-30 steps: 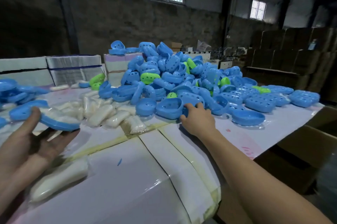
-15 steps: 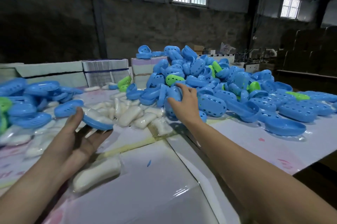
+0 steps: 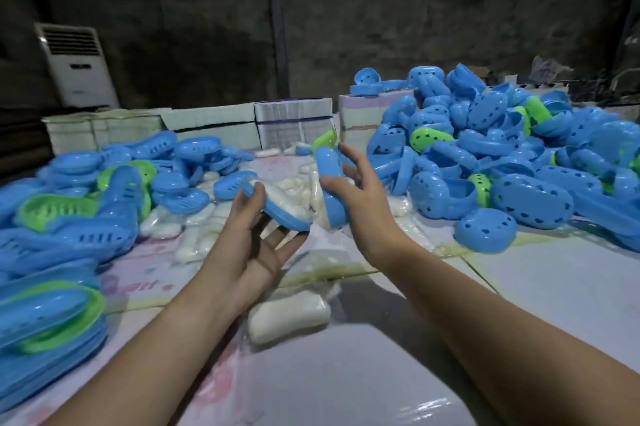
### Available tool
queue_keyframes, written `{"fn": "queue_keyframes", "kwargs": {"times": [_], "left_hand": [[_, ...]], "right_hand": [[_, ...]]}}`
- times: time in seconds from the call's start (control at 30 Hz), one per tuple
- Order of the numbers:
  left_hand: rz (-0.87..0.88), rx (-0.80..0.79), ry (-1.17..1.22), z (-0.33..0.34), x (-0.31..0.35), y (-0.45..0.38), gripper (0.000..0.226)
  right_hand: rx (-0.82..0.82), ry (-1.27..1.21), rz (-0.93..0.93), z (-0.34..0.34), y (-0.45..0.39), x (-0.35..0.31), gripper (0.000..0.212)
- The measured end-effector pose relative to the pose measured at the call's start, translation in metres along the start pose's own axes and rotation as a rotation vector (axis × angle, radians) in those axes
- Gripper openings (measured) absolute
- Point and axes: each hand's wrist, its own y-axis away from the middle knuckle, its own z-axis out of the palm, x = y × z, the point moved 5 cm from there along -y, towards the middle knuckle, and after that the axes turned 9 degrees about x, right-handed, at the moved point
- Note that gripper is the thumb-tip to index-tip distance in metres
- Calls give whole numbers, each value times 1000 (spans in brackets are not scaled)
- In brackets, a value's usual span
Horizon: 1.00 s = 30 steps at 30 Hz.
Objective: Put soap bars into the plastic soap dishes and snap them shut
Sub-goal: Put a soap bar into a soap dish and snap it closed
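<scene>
Above a pale, film-covered table, a person's two bare forearms reach forward and meet over a scatter of wrapped soap bars. The left hand is turned palm up, its thumb curled over the near rim of a blue dish half that holds a white soap bar, the fingers spread flat beneath it. The right hand stands on edge just beside it, thumb and fingers grasping a second blue dish half held upright, with the fingertips splayed loosely past it.

One wrapped soap bar lies alone on the table below the left wrist. The bars beyond the hands are too many and too blurred to count. To the right of the hands rises a heap of blue and green dish halves; to the left lies a lower spread of closed dishes, smeared by motion and cut off at the frame edge. Neither can be counted. Behind the table stand white stacked cartons and an upright air conditioner.
</scene>
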Motion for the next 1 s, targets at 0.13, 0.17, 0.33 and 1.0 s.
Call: {"fn": "queue_keyframes", "kwargs": {"times": [0.13,0.17,0.33,1.0], "left_hand": [[35,-10,-9,-1,2,-2,49],[48,-7,-18,-2,2,-2,47],[77,-43,-115,1,2,4,53],[86,-202,-360,11,-7,13,62]], "right_hand": [[-77,-94,-5,1,7,-3,62],[-87,-85,-11,1,8,-4,62],[-150,-31,-120,5,18,-13,62],[-186,-115,-7,17,30,-13,44]]}}
